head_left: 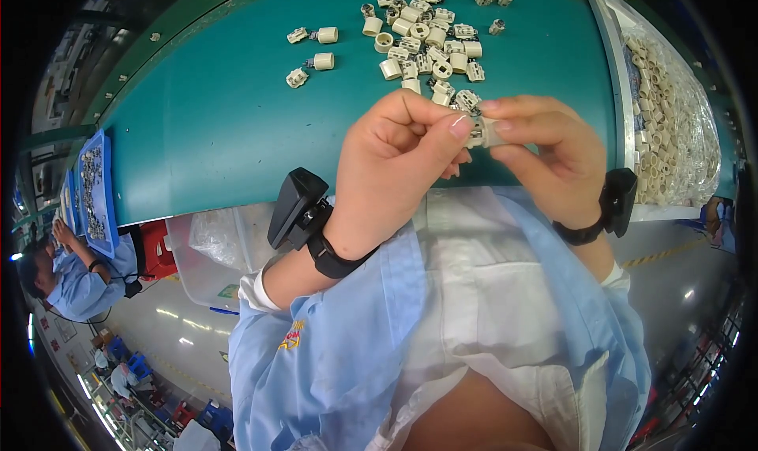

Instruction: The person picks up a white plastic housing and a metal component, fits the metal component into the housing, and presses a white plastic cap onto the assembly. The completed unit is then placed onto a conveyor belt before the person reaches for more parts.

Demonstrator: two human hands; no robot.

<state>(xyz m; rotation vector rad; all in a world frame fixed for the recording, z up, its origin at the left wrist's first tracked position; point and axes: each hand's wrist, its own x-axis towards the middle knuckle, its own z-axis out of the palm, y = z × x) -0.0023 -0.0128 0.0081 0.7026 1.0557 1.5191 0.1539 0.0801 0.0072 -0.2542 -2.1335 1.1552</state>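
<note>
In front of my chest, my left hand pinches a small cream plastic insert with metal contacts between thumb and fingers. Against its right side, the fingertips of my right hand close on a pale round sleeve. The two parts meet between the hands; my fingers hide how far one sits inside the other. Just beyond lies a pile of cream sleeves and contact inserts on the green tabletop. Both wrists wear black straps with box-shaped devices.
At right, a metal-edged tray holds a clear bag of cream sleeves. Two insert-and-sleeve pairs lie left of the pile. On the far left are a blue tray of small parts and a co-worker. A clear bin stands below the table edge.
</note>
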